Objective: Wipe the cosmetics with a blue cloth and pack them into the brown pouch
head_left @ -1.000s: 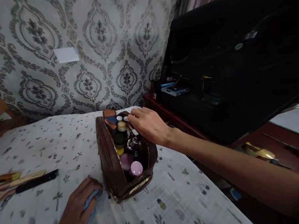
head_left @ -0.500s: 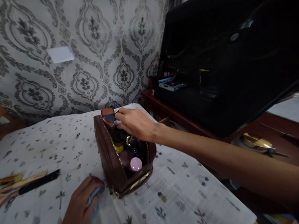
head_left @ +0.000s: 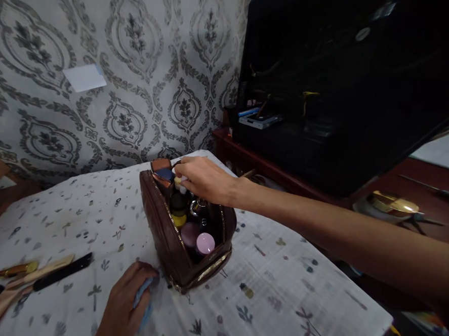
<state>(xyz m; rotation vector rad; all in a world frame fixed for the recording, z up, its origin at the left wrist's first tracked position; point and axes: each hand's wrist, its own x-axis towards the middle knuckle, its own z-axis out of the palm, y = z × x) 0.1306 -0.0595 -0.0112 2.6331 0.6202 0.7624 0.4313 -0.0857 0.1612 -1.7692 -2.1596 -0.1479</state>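
A brown leather cosmetic bag [head_left: 156,219] stands unzipped on the cloth-covered table. My right hand [head_left: 204,179] is over its far end, its fingers closed round a small cream-and-white item [head_left: 178,182] whose kind I cannot make out. Inside the bag are a pink-lidded container [head_left: 205,243], a mauve round lid [head_left: 190,234], a dark jar with a yellow band [head_left: 178,217] and a shiny silver-topped item [head_left: 196,207]. Left of the bag, my left hand [head_left: 127,296] rests on the table, closed on a crumpled light-blue cloth [head_left: 143,300].
Several brushes or similar tools, one with a black handle [head_left: 64,271], lie at the left of the patterned tablecloth [head_left: 285,293]. A large black television [head_left: 328,93] stands on a reddish cabinet [head_left: 424,188] at right. A patterned wall [head_left: 140,56] rises behind.
My right hand has lifted slightly at the bag's far end, and the cream-and-white item shows more plainly under its fingers. My left hand keeps hold of the blue cloth. The view has shifted a little.
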